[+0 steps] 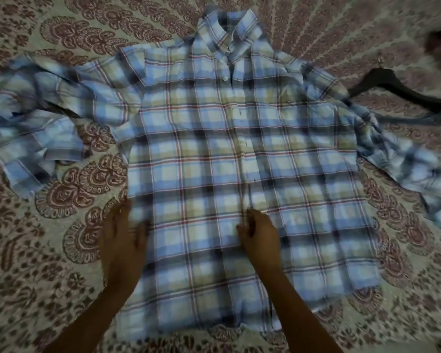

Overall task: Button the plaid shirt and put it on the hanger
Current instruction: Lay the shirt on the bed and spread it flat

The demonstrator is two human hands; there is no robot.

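We see the plaid shirt [214, 149], soft cloth checked in blue, yellow and red, spread flat and front-up on a bedsheet [61, 250] printed with maroon paisley, its sleeves rumpled out to both sides. Our left hand [122, 240] lies flat, fingers straight, on the shirt's left edge. Our right hand [260, 235] pinches the placket low down. A dark curved hanger [418, 93] rests by the right shoulder. Bare sheet surrounds the frayed hem.
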